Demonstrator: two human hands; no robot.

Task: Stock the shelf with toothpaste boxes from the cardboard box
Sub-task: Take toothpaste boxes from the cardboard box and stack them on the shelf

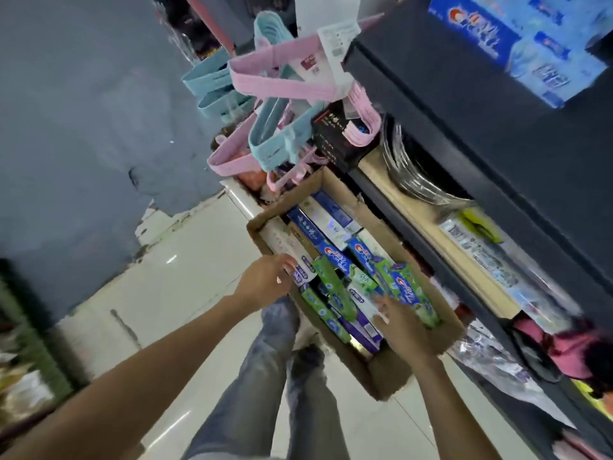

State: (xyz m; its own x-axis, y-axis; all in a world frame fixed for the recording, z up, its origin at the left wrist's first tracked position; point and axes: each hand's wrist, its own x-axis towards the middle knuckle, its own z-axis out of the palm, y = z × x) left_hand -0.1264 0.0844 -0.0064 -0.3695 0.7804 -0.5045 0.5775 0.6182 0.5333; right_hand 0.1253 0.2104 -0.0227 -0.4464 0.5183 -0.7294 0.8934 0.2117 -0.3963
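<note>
Shop aisle: both hands reach into the carton [381,370] on the floor beside the shelf [464,180] at right, packed w/ toothpaste boxes [335,260]. Left hand [265,277] curls over a box at the carton's left rim; can't tell if it grips yet. Right hand [399,323] hovers, fingers apart, over the near green boxes. Best bet: take top boxes first, grip by long sides, lift level, face labels out on shelf.
</note>
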